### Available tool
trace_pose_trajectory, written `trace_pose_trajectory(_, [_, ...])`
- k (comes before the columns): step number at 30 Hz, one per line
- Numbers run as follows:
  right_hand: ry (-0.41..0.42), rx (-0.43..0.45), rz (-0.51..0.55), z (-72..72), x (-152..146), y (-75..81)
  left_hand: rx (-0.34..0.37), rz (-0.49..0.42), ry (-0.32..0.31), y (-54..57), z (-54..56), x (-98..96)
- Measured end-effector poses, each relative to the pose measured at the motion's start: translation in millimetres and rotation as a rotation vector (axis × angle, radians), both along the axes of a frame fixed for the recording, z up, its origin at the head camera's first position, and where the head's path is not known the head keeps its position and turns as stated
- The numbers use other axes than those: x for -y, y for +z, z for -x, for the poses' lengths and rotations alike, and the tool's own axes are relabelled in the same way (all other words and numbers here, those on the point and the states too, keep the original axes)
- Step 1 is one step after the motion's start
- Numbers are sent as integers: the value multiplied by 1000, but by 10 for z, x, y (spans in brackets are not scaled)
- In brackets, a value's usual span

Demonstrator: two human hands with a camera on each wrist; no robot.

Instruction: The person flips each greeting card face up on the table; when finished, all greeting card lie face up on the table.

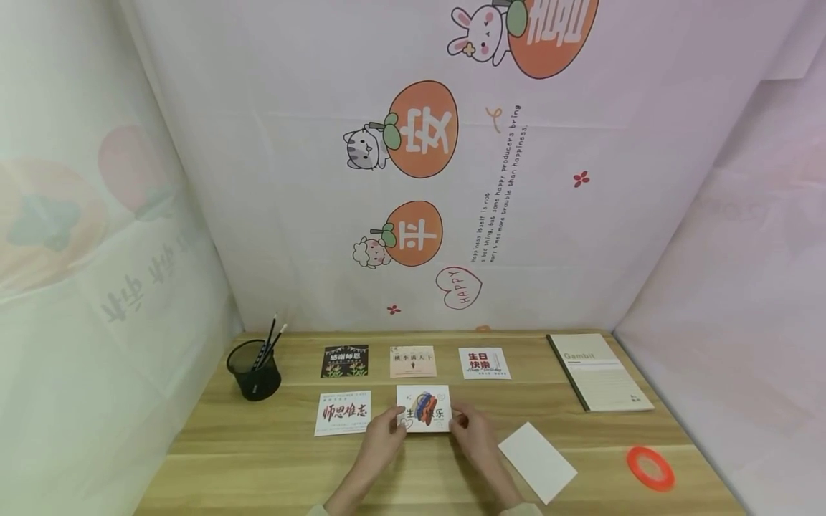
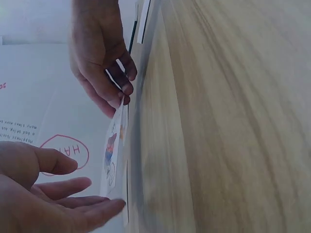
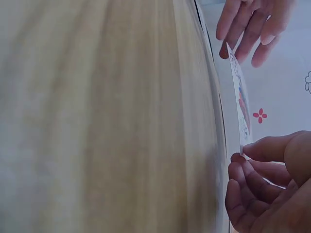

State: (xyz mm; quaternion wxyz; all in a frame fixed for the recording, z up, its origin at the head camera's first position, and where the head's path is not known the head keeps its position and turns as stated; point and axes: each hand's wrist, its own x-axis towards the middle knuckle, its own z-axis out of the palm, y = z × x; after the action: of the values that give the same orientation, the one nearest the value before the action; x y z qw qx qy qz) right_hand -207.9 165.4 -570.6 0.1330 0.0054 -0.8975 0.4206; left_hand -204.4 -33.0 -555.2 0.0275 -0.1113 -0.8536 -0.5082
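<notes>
A white square greeting card (image 1: pixel 423 398) with Chinese lettering and a colourful painted splash is raised near the middle of the table. My right hand (image 1: pixel 476 434) pinches its right edge between thumb and fingers, as the right wrist view shows. At the card's left edge is my left hand (image 1: pixel 383 434); its fingers (image 2: pixel 99 213) are loosely extended and spread, the thumb apart from them. To its left lies a white card with red lettering (image 1: pixel 343 413). A blank white card (image 1: pixel 538 461) lies at an angle to the right of my right hand.
Along the back lie a black card (image 1: pixel 345 360), a beige card (image 1: pixel 413 362) and a white card (image 1: pixel 485 363). A black mesh pen cup (image 1: pixel 255 380) stands at the left. On the right are a notebook (image 1: pixel 600 373) and a red ring (image 1: pixel 635 469). Printed cloth walls (image 1: pixel 310 236) surround the table.
</notes>
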Motion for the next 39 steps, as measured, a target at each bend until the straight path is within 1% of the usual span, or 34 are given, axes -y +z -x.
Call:
trace_pose_trajectory(2, [9, 3, -25, 17, 14, 0, -20, 48, -1, -23, 17, 4])
trace_pose_trajectory(5, [26, 23, -41, 41, 35, 7, -74, 122, -5, -67, 39, 1])
trace_pose_trajectory(9, [47, 56, -37, 56, 58, 19, -116, 173, -18, -123, 46, -7])
trace_pose_trajectory(11, [55, 56, -38, 57, 60, 16, -107, 182, -27, -145, 46, -14])
trace_pose_trajectory(14, [75, 39, -40, 65, 63, 10, -97, 209, -23, -156, 39, -25])
trace_pose_trajectory(18, [96, -4, -92, 89, 73, -7, -71, 241, -13, -141, 34, -37])
trace_pose_trajectory(21, [86, -18, -143, 102, 87, -15, -56, 262, -9, -143, 44, -40])
trace_pose_trajectory(23, [76, -17, -161, 110, 96, -22, -55, 282, -9, -161, 52, -41])
trace_pose_trajectory(28, [67, -10, -166, 116, 107, -24, -71, 332, -13, -183, 47, -49])
trace_pose_trajectory(32, [64, -19, -178, 117, 108, -22, -64, 362, -12, -185, 30, -56])
trace_pose_trajectory(39, [50, -8, -210, 95, 112, -15, -90, 443, -21, -173, -16, -52])
